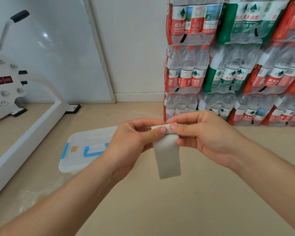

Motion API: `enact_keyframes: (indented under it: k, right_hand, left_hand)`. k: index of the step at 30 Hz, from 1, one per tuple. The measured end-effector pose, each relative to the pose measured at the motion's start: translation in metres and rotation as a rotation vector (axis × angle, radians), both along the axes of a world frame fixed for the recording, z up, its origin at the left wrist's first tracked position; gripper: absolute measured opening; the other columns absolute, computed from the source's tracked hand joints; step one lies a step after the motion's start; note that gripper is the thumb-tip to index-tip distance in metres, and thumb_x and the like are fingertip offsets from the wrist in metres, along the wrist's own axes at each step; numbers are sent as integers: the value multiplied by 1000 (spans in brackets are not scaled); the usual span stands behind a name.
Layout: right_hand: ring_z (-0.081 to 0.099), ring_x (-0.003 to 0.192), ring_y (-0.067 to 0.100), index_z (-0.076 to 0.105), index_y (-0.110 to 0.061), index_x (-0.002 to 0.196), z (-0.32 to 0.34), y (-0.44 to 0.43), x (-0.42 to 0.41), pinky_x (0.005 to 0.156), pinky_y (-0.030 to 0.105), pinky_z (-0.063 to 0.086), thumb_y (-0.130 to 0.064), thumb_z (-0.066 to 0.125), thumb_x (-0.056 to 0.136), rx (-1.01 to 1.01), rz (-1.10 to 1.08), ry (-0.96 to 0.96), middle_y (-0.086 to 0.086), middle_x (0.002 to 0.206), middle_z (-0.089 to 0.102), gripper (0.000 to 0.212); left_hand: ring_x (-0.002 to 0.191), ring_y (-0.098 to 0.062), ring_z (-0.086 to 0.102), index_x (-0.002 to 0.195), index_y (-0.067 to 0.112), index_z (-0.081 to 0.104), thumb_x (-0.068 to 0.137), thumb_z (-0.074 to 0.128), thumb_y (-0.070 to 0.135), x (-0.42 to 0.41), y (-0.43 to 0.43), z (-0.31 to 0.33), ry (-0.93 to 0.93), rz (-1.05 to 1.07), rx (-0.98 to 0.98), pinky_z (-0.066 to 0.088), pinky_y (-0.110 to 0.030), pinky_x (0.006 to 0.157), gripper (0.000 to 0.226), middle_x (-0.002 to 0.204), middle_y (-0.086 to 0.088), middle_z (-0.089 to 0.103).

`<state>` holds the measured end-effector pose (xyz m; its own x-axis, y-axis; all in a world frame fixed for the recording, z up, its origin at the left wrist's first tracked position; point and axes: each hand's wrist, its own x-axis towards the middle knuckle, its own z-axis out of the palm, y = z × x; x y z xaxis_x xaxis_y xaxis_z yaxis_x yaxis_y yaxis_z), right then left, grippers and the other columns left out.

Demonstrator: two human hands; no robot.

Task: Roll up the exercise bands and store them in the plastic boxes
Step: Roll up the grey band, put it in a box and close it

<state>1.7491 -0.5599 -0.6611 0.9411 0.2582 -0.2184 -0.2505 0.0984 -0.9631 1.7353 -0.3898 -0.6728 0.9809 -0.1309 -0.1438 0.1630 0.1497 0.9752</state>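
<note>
A grey exercise band [168, 157] hangs flat in front of me, its top end curled over between my fingers. My left hand [134, 142] pinches the top of the band from the left with thumb and forefinger. My right hand [203, 133] pinches the same top edge from the right. A clear plastic box [78, 160] with blue clips and a closed lid lies on the floor behind my left hand, partly hidden by it.
A white exercise machine [24, 106] stands at the left. Stacked packs of water bottles [228, 65] fill the right against the wall. A crumpled clear plastic bag [31, 196] lies on the beige floor at lower left.
</note>
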Motion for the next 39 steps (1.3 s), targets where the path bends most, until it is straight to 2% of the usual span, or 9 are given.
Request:
enact_keyframes:
  k: [5, 11, 16, 20, 24, 28, 30, 34, 39]
  right_hand:
    - [57, 62, 10, 71, -2, 95, -2, 2, -1, 52, 17, 49, 5, 70, 75, -39, -41, -53, 13, 85, 55, 20]
    - [62, 68, 12, 69, -4, 100, -2, 2, -2, 53, 19, 50, 6, 69, 76, -5, -30, -44, 9, 88, 65, 26]
    - [66, 74, 14, 70, -9, 106, 0, 4, -6, 58, 22, 55, -6, 67, 81, 32, 65, 21, 7, 90, 71, 25]
    - [69, 76, 14, 71, -7, 102, -3, 6, -5, 63, 21, 57, 3, 66, 80, 17, 41, 9, 13, 91, 71, 25]
    - [68, 79, 12, 73, -6, 97, -3, 6, -4, 65, 20, 57, 6, 63, 82, -35, 22, -35, 10, 93, 74, 21]
    - [68, 79, 9, 74, -7, 95, -2, 6, -3, 65, 18, 55, 8, 58, 85, -50, 43, -50, 4, 90, 75, 24]
    - [67, 78, 9, 75, -6, 92, -2, 6, -1, 66, 19, 54, 6, 57, 85, -25, 56, -30, 4, 89, 75, 23]
    - [61, 74, 9, 74, -2, 96, -8, 5, -1, 63, 18, 50, -13, 64, 85, 4, 44, -42, 6, 88, 70, 18]
    - [56, 83, 17, 72, -3, 103, -8, 1, 0, 64, 16, 49, -4, 61, 86, 37, 83, -90, 9, 96, 72, 21]
  left_hand:
    - [87, -24, 72, 99, 4, 72, 92, 56, 28, -1, 0, 5, 21, -81, 130, 58, -28, 78, 30, 95, -13, 75]
    - [86, -27, 70, 98, 2, 73, 84, 65, 15, -1, 3, 4, 5, -21, 94, 58, -30, 78, 20, 96, -18, 74]
    - [87, -27, 69, 106, 0, 69, 74, 69, 14, 0, 3, 3, 12, 42, -3, 57, -32, 81, 35, 103, -20, 72]
    - [85, -25, 69, 102, 1, 70, 77, 69, 7, -1, 1, 4, -9, 116, -43, 58, -29, 78, 25, 99, -20, 73]
    - [86, -27, 67, 93, 10, 73, 74, 74, 8, -4, -3, 4, -86, 170, 43, 57, -38, 84, 19, 106, -32, 64]
    - [78, -16, 68, 85, 15, 73, 72, 75, -2, -5, -6, 3, -179, 176, 93, 56, -22, 70, 21, 85, -9, 75]
    - [77, -16, 67, 84, 14, 72, 71, 75, -5, -5, -6, 2, -190, 173, 115, 57, -23, 70, 24, 81, -5, 74]
    - [81, -20, 67, 81, 16, 71, 68, 77, -7, -4, -5, 0, -239, 135, 197, 56, -30, 74, 27, 83, -5, 72]
    - [90, -23, 62, 94, 22, 73, 61, 75, 0, 1, 4, 4, -207, -122, 90, 53, -33, 81, 40, 96, -6, 65]
